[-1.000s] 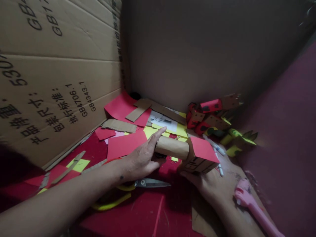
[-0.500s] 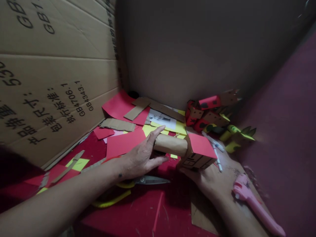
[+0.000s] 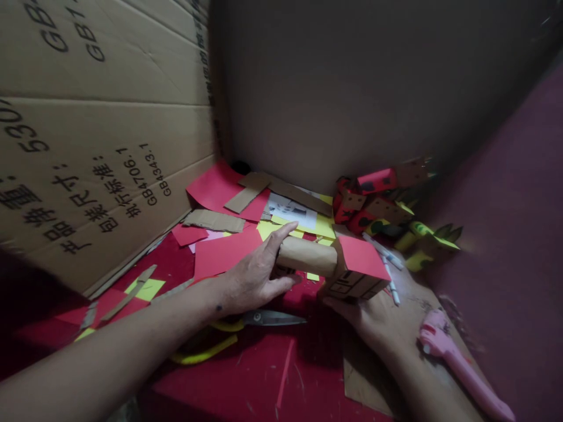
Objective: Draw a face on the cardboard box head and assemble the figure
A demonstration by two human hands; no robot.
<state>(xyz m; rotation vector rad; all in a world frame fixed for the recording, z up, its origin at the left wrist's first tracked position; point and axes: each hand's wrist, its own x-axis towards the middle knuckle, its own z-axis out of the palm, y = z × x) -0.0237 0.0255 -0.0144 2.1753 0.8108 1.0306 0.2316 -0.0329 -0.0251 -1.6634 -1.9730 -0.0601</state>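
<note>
A brown cardboard tube (image 3: 308, 257) lies level in front of me, joined to or pressed against a small cardboard box (image 3: 358, 285). Red paper (image 3: 364, 258) covers the box's top, and black lines mark its side. My left hand (image 3: 250, 275) grips the tube's left end between thumb and fingers. From below and the right, my right hand (image 3: 373, 321) holds the box, its fingers mostly hidden. Scissors (image 3: 272, 318) with yellow handles lie beneath my left wrist. Behind the tube are red paper (image 3: 226, 253), cardboard strips (image 3: 214, 221) and a printed sheet (image 3: 292, 210).
A large cardboard panel (image 3: 109, 123) stands along the left. Painted cardboard figures (image 3: 376, 181) cluster at the back right, with white markers (image 3: 393, 284) nearby. A pink glue gun (image 3: 457, 357) lies beside my right forearm. Red cloth (image 3: 246, 381) covers the table.
The whole view has shifted slightly, so everything appears a little further right. Both hands keep the same hold on the tube and box.
</note>
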